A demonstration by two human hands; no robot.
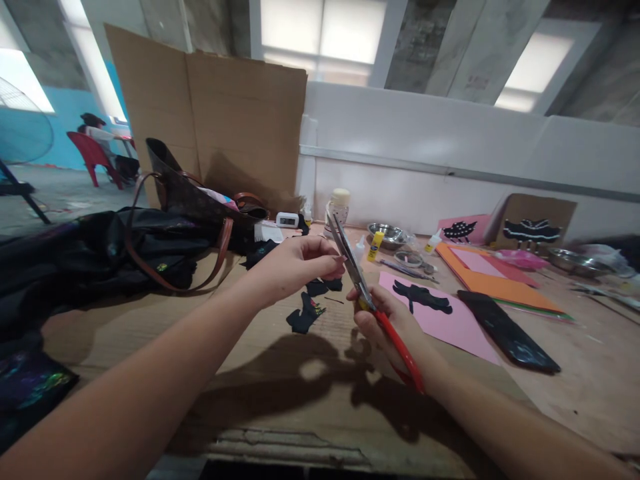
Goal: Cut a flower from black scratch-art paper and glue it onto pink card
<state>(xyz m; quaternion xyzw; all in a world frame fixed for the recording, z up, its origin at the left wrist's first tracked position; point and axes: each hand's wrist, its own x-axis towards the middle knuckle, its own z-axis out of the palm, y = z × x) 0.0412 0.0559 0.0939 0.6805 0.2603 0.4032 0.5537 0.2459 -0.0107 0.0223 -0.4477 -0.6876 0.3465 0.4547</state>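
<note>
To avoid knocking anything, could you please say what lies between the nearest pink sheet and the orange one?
The head view shows a flat black object, perhaps a phone.

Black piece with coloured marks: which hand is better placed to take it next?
Left, I'd judge. The left hand is near the black piece and holds no visible tool; whether its pinched fingers grip something small is unclear. The right hand is occupied by the red-handled scissors.

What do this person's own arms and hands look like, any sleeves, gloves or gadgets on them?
The left hand and right hand are human and ungloved. Both forearms are bare, with no sleeve, watch, bracelet, cable or marking visible. Small rings can't be ruled out.
</note>
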